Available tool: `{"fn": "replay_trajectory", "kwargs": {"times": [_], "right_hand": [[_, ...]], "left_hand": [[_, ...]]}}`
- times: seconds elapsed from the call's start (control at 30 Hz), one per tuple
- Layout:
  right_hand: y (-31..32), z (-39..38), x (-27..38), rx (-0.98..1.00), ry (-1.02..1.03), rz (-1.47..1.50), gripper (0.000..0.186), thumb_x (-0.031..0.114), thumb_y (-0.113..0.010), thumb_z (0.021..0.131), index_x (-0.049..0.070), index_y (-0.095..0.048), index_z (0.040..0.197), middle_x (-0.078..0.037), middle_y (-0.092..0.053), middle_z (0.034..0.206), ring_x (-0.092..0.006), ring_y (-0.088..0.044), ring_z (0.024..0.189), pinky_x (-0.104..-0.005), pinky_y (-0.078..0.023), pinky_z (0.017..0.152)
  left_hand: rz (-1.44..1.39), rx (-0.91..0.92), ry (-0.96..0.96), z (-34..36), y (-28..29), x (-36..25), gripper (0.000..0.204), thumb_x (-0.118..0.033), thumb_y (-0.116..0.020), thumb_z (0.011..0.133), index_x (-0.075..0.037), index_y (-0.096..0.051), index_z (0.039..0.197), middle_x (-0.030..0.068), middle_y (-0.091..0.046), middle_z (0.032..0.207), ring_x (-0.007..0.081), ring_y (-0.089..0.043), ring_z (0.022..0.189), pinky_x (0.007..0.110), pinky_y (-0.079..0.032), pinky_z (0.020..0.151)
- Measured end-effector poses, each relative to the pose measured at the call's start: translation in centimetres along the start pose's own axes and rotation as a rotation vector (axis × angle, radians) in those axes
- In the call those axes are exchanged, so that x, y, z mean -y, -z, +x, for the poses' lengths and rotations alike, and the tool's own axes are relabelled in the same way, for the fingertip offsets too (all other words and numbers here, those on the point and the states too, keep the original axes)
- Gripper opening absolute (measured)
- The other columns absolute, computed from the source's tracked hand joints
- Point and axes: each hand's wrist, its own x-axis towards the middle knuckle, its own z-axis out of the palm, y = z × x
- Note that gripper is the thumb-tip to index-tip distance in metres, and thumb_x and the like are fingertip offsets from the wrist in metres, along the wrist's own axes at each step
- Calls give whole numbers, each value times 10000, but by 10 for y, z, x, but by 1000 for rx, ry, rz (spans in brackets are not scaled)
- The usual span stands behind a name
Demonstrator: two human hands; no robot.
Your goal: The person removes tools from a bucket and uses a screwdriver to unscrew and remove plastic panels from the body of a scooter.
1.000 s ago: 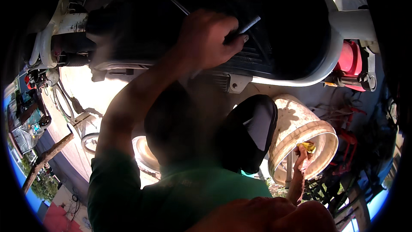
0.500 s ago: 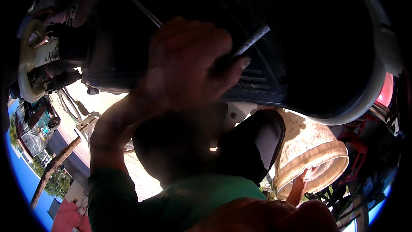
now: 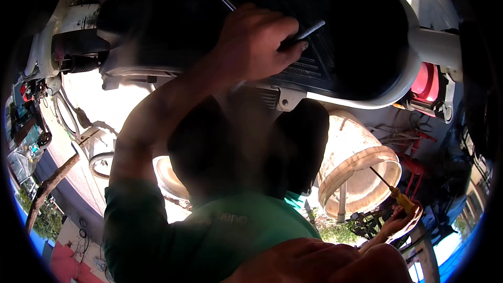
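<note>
My left hand (image 3: 251,42) is raised on a green-sleeved arm against the black underside panel of a scooter (image 3: 361,42) that fills the top of the view. It is shut on a thin grey metal tool (image 3: 310,29) whose tip points up and right across the ribbed panel. At the lower right my right hand (image 3: 392,226) holds a yellow-handled screwdriver (image 3: 404,200). Its thin shaft angles up and left over the rim of a pale bucket (image 3: 361,157). A dark blurred rounded shape (image 3: 236,147) sits in the middle, below my left hand.
White body trim (image 3: 437,44) and a red part (image 3: 427,81) lie right of the black panel. A wheel (image 3: 99,163) and sunlit ground are at the left, and cluttered goods are at the far left. A reddish blur (image 3: 319,264) covers the bottom edge.
The view swung in close to the scooter and back out. My left hand keeps the thin tool on the panel. My right hand with the screwdriver has shifted slightly down and right.
</note>
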Motion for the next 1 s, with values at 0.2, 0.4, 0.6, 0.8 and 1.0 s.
{"fn": "replay_trajectory", "kwargs": {"times": [0.2, 0.4, 0.6, 0.8, 1.0], "right_hand": [[10, 47, 160, 510, 456, -26, 456, 401, -456, 1066, 22, -703, 1011, -88, -600, 873, -143, -541, 613, -316, -417, 568], [-69, 77, 256, 554, 609, -70, 367, 366, -595, 1039, 19, -641, 1149, -135, -691, 965, -246, -674, 811, -366, -531, 756], [-123, 86, 292, 650, 799, -129, 247, 247, -646, 1028, 17, -605, 1109, -165, -717, 884, -274, -747, 785, -384, -578, 694], [-134, 90, 288, 640, 818, -119, 236, 239, -652, 1024, 15, -593, 1065, -176, -720, 851, -319, -762, 759, -397, -589, 659], [-136, 91, 284, 660, 802, -109, 235, 242, -653, 1020, 19, -591, 1061, -180, -722, 850, -347, -762, 769, -405, -594, 653]], "left_hand": [[-4, -8, -6, -2, 2, 1, 258, -295, -790, 829, -91, -650, 754, 76, -625, 652, 308, -648, 636, 434, -509, 678], [35, 14, 14, -3, 2, 2, 244, -315, -769, 844, -82, -702, 815, 84, -681, 675, 312, -705, 692, 446, -533, 721], [29, 23, 29, -3, 0, 3, 266, -331, -744, 863, -78, -687, 804, 103, -673, 690, 327, -697, 707, 460, -532, 724], [20, 23, 49, -3, -1, 3, 290, -353, -726, 877, -86, -659, 786, 127, -658, 732, 354, -680, 731, 477, -542, 689], [3, 51, 72, -3, 1, 3, 290, -365, -719, 885, -90, -665, 807, 120, -676, 760, 347, -692, 764, 473, -550, 722]]}}
